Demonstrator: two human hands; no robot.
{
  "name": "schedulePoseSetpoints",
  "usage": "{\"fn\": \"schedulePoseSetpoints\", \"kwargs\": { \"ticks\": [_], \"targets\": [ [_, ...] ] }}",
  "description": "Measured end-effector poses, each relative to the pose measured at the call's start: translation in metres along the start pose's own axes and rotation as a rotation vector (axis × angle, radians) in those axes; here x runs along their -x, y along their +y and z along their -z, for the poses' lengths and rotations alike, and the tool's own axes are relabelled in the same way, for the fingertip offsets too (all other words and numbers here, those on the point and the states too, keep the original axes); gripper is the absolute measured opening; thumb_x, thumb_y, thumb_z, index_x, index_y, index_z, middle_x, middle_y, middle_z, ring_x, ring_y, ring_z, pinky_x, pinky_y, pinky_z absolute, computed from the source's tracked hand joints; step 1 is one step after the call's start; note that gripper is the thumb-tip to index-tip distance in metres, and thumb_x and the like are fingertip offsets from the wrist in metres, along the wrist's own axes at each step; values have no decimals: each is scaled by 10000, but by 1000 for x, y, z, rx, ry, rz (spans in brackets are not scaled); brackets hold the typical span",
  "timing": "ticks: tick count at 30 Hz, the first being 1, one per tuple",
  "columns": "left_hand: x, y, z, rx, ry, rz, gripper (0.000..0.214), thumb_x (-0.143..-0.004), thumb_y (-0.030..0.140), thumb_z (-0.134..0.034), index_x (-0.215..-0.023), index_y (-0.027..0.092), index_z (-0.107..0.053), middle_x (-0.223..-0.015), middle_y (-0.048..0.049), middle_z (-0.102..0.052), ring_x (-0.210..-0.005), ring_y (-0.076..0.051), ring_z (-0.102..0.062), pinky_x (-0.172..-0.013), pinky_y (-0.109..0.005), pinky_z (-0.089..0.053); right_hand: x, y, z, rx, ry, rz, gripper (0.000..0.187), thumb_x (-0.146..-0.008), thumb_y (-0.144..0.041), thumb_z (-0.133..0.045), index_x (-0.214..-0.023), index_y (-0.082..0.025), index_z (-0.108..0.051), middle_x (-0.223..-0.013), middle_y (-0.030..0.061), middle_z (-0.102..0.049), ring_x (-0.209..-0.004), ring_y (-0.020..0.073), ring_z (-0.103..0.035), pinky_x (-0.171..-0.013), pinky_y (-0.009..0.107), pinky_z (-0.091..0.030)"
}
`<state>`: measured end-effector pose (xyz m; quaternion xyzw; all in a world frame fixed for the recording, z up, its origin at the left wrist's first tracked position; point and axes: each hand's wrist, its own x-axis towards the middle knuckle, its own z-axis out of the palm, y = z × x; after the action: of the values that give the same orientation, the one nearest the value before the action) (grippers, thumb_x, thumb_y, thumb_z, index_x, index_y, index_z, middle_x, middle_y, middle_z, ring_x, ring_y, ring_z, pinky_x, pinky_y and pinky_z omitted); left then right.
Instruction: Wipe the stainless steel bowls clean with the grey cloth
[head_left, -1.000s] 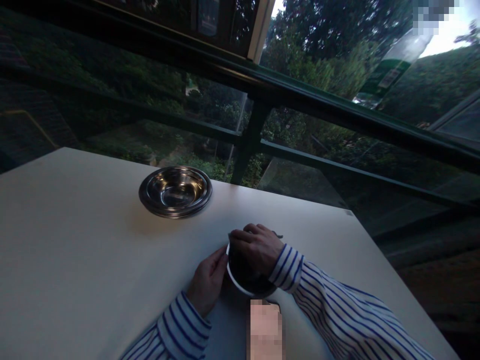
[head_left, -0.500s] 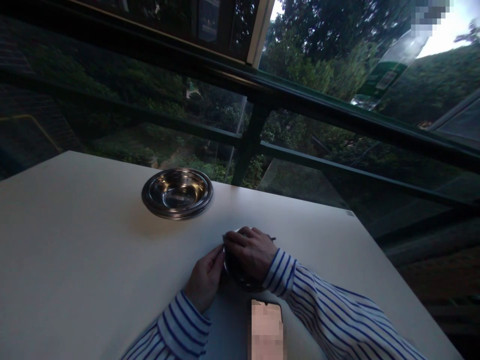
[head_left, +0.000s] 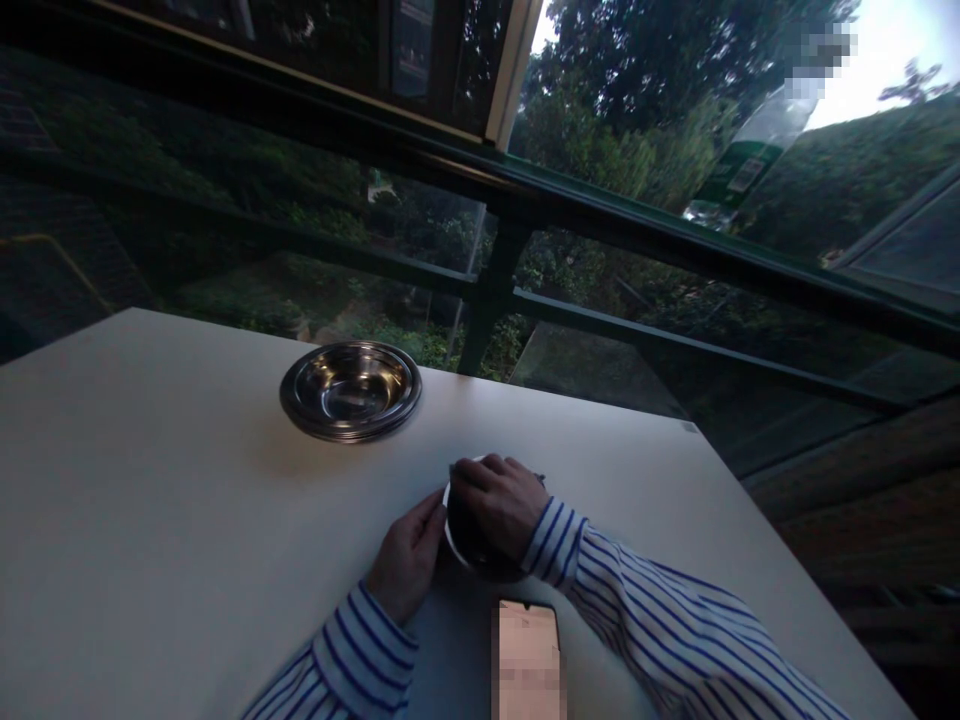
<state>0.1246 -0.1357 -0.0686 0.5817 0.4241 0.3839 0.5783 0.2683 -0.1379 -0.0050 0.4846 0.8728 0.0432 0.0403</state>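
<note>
A round bowl (head_left: 472,563) with a pale rim and dark inside stands on the white table (head_left: 187,520) in front of me. My left hand (head_left: 409,555) pinches its left edge between thumb and fingers. Over the bowl's opening, my right hand (head_left: 501,503) reaches down with curled fingers and hides most of the inside. A small dark tip (head_left: 541,479) pokes out beyond the right hand's far side; what it belongs to is hidden. I cannot make out what the right fingers grip.
Shiny metal bowls (head_left: 352,435) sit stacked near the table's far edge. A phone (head_left: 527,650) lies close to me, below the bowl. Behind the table runs a dark railing (head_left: 637,230) with glass, and a green-labelled bottle (head_left: 739,170) stands on it at upper right.
The view has shifted slightly. More of the bowl's pale rim shows on its left and near side. My right hand has moved only a little over the bowl; my left keeps its hold.
</note>
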Motion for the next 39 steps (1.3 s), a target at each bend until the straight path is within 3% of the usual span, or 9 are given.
{"fn": "schedulePoseSetpoints", "kwargs": {
  "ticks": [3,7,13,21,25,31,34,39],
  "targets": [
    [0,1,0,-2,10,12,406,-782,333,-442,-1110,126,-562,-1127,-75,-607,-1067,-209,-524,-966,-360,-348,0,1,1,-42,-5,48,292,-849,-243,-400,-1118,-169,-489,-1114,101,-508,-904,208,-461,-722,329,-403],
    [-1,4,0,61,7,22,394,-775,335,-443,-1101,155,-574,-1106,-53,-621,-1051,-207,-535,-966,-363,-350,-1,4,3,-71,-39,-60,342,-826,-218,-426,-1163,-171,-469,-1092,117,-509,-889,204,-469,-742,329,-406],
    [-2,7,3,107,5,84,399,-764,354,-431,-1042,129,-609,-1023,-65,-659,-979,-210,-573,-920,-359,-393,4,-1,-2,-141,21,21,338,-810,-237,-449,-1137,-167,-494,-1049,116,-522,-971,213,-452,-812,334,-378],
    [-2,10,3,38,54,99,352,-750,349,-406,-883,149,-663,-868,-39,-697,-870,-204,-605,-836,-341,-446,10,-7,2,-127,-9,44,332,-795,-273,-485,-1120,-208,-498,-1063,96,-517,-884,196,-475,-728,319,-384],
    [-2,11,4,27,58,100,367,-749,358,-375,-860,152,-659,-866,-38,-694,-871,-195,-602,-815,-315,-452,8,-6,1,-121,-5,11,344,-804,-255,-477,-1143,-194,-481,-1071,107,-516,-938,208,-460,-752,328,-372],
    [-1,11,5,9,73,89,320,-743,359,-387,-735,170,-645,-733,-16,-681,-815,-191,-601,-769,-294,-456,15,-12,8,-136,-42,86,273,-831,-283,-444,-1084,-217,-521,-1039,83,-538,-894,189,-470,-710,305,-365],
    [-1,9,6,-12,76,103,311,-737,362,-389,-667,173,-625,-651,-16,-660,-793,-202,-599,-725,-294,-464,12,-12,9,-124,-27,34,302,-815,-271,-465,-1107,-206,-504,-1064,86,-530,-917,198,-460,-722,314,-361],
    [-1,7,7,-8,75,113,317,-750,370,-386,-708,172,-630,-737,-27,-678,-795,-194,-601,-781,-302,-448,11,-13,7,-119,-52,29,312,-830,-286,-441,-1131,-223,-492,-1051,84,-535,-892,195,-463,-704,313,-360]
  ]
}}
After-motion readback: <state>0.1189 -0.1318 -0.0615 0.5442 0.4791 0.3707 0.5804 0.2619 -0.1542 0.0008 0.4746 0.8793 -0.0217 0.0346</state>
